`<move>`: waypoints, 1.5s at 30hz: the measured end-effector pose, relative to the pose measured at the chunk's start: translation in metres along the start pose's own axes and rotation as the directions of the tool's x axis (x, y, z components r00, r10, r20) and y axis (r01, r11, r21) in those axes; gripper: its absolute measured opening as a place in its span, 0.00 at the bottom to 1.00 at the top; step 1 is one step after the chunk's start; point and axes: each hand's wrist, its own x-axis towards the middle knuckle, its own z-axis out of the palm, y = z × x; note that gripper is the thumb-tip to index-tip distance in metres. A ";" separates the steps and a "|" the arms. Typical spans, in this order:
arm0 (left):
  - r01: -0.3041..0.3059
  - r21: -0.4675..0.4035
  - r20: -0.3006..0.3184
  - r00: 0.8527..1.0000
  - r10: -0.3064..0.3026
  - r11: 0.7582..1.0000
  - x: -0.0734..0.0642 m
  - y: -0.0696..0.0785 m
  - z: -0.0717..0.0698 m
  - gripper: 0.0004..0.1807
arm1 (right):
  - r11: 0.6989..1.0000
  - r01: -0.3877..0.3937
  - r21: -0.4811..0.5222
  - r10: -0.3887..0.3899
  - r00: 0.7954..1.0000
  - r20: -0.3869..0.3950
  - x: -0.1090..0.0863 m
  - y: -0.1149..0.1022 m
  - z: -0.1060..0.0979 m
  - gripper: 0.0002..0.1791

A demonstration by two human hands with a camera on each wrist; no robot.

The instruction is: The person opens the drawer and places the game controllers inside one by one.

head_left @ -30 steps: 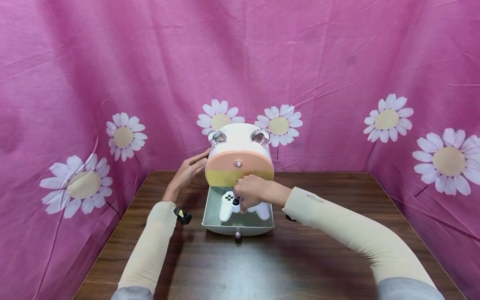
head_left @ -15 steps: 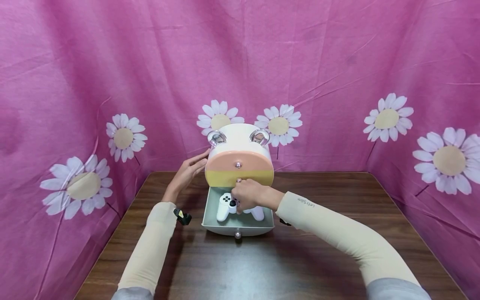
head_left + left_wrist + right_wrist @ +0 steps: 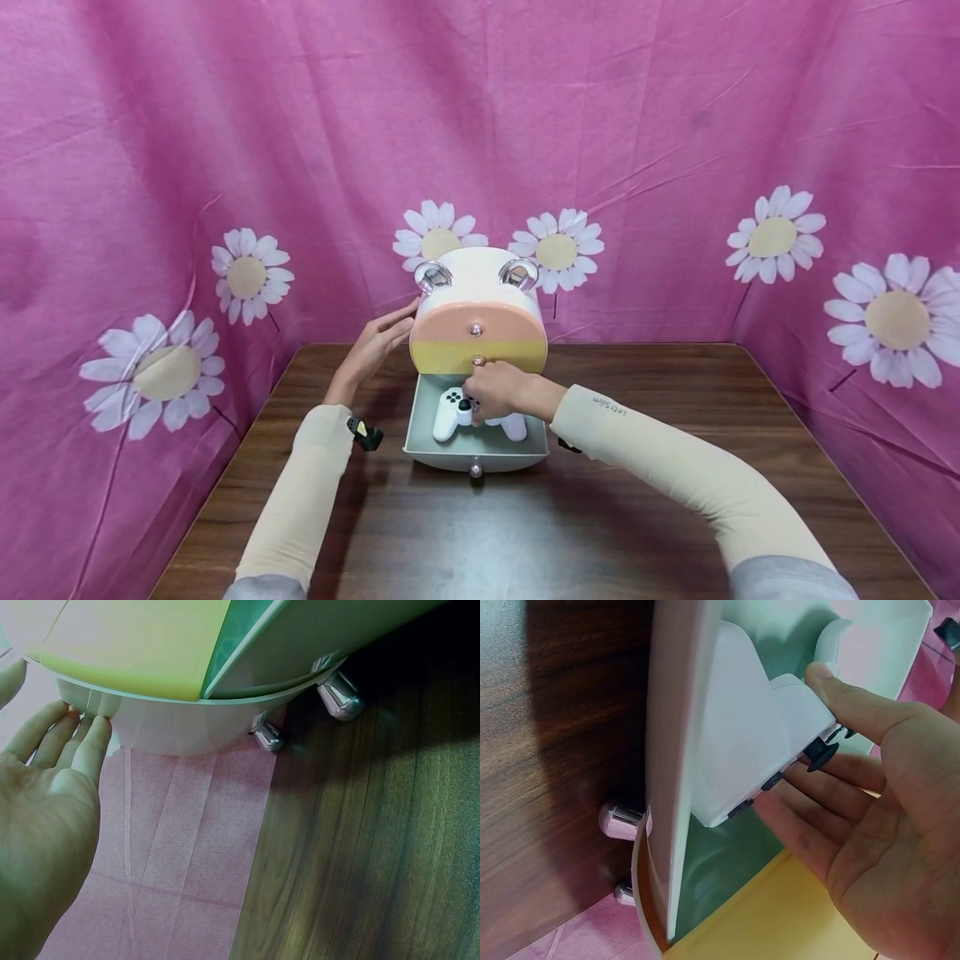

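A small rounded desktop drawer cabinet (image 3: 442, 358) stands on the table, with an orange front over a yellow one. Its bottom pale green drawer (image 3: 435, 459) is pulled out. Inside lies a white game controller (image 3: 447, 417) with black buttons and sticks. My right hand (image 3: 504, 390) reaches into the drawer and pinches the controller's middle, thumb on one side and fingers on the other in the right wrist view. With fingers extended, my left hand (image 3: 371, 348) touches the cabinet's left side; in the left wrist view the fingertips (image 3: 101, 727) meet the white wall.
Two shiny ear-like rings (image 3: 519, 275) top the cabinet, and short chrome feet (image 3: 341, 697) hold it off the wooden table (image 3: 637, 517). A silver knob (image 3: 476, 469) sticks out from the drawer front. Pink flowered cloth (image 3: 637, 125) hangs behind and at both sides.
Over the first half second my right hand shifted slightly left with the controller in its grip. Since then it has barely moved. My left hand has stayed on the cabinet's side.
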 end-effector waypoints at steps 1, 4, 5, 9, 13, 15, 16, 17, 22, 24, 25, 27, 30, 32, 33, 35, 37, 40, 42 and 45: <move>0.001 -0.003 -0.004 1.000 -0.001 1.000 0.000 0.000 0.000 0.30 | 1.000 0.002 0.000 -0.002 1.000 -0.001 0.000 0.000 0.001 0.15; 0.001 0.004 0.000 1.000 -0.001 1.000 0.000 0.000 0.000 0.30 | 1.000 0.005 0.009 -0.005 1.000 -0.001 -0.001 0.001 0.001 0.15; 0.001 0.005 -0.001 1.000 -0.001 1.000 0.000 0.000 0.000 0.30 | 1.000 0.004 0.016 -0.004 1.000 0.000 -0.002 0.000 0.001 0.15; -0.001 0.006 -0.002 1.000 0.001 1.000 -0.001 0.000 0.000 0.30 | 0.999 0.002 0.037 -0.002 1.000 -0.004 -0.004 0.000 0.002 0.14; 0.000 0.007 -0.001 1.000 0.000 1.000 -0.001 0.001 -0.001 0.30 | 0.999 0.009 0.033 -0.008 1.000 -0.027 -0.007 0.000 0.002 0.14; 0.002 0.004 0.001 1.000 -0.002 1.000 -0.001 0.000 -0.001 0.30 | 0.999 0.019 0.025 -0.018 0.999 -0.051 -0.010 0.000 0.002 0.14; 0.003 0.000 -0.001 1.000 -0.003 1.000 -0.001 0.000 -0.001 0.30 | 0.999 0.027 0.020 -0.026 0.997 -0.067 -0.012 0.001 0.001 0.14; 0.002 -0.003 0.001 1.000 -0.002 1.000 -0.001 0.000 -0.001 0.30 | 0.999 0.037 0.016 -0.036 0.996 -0.088 -0.014 0.001 0.001 0.14; -0.002 -0.026 0.009 1.000 0.002 1.000 0.000 -0.001 0.000 0.30 | 0.997 0.078 -0.014 -0.079 0.976 -0.202 -0.025 0.003 0.001 0.10; -0.001 -0.027 0.004 1.000 0.001 1.000 0.000 -0.001 0.000 0.30 | 0.995 0.091 -0.033 -0.096 0.962 -0.254 -0.029 0.004 0.001 0.09; 0.000 -0.026 0.002 1.000 0.000 1.000 0.000 -0.001 0.000 0.30 | 0.994 0.095 -0.044 -0.104 0.954 -0.281 -0.030 0.004 0.002 0.10; 0.000 -0.020 0.003 1.000 0.000 1.000 -0.001 -0.001 -0.001 0.30 | 0.993 0.102 -0.063 -0.117 0.936 -0.332 -0.034 0.003 0.001 0.13; 0.005 -0.021 0.000 1.000 -0.005 1.000 -0.001 -0.001 -0.001 0.30 | 0.994 0.093 -0.061 -0.110 0.914 -0.391 -0.040 0.000 0.001 0.16; 0.007 -0.027 0.002 1.000 -0.007 1.000 -0.002 -0.001 -0.001 0.30 | 0.995 0.084 -0.045 -0.095 0.901 -0.424 -0.046 -0.005 -0.001 0.17; 0.009 -0.029 0.000 1.000 -0.009 1.000 -0.002 -0.001 -0.001 0.30 | 0.997 0.074 -0.032 -0.081 0.897 -0.435 -0.049 -0.008 -0.001 0.17; 0.009 -0.033 -0.002 1.000 -0.009 0.999 -0.002 -0.002 -0.001 0.30 | 0.998 0.062 -0.003 -0.057 0.885 -0.462 -0.055 -0.014 -0.002 0.16; 0.009 -0.038 -0.001 1.000 -0.009 0.999 -0.001 -0.003 -0.001 0.30 | 0.998 0.053 0.022 -0.035 0.870 -0.492 -0.062 -0.021 0.000 0.15; 0.006 -0.041 0.001 1.000 -0.006 0.999 -0.001 -0.002 -0.001 0.30 | 0.998 0.023 0.064 0.015 0.846 -0.533 -0.071 -0.031 0.005 0.14; 0.006 -0.050 0.000 1.000 -0.006 0.999 -0.002 -0.002 0.000 0.30 | 0.995 -0.003 0.100 0.058 0.831 -0.553 -0.076 -0.039 0.010 0.13; 0.003 -0.054 -0.002 1.000 -0.003 0.999 -0.002 -0.002 0.000 0.30 | 0.982 -0.054 0.179 0.148 0.811 -0.566 -0.083 -0.051 0.018 0.14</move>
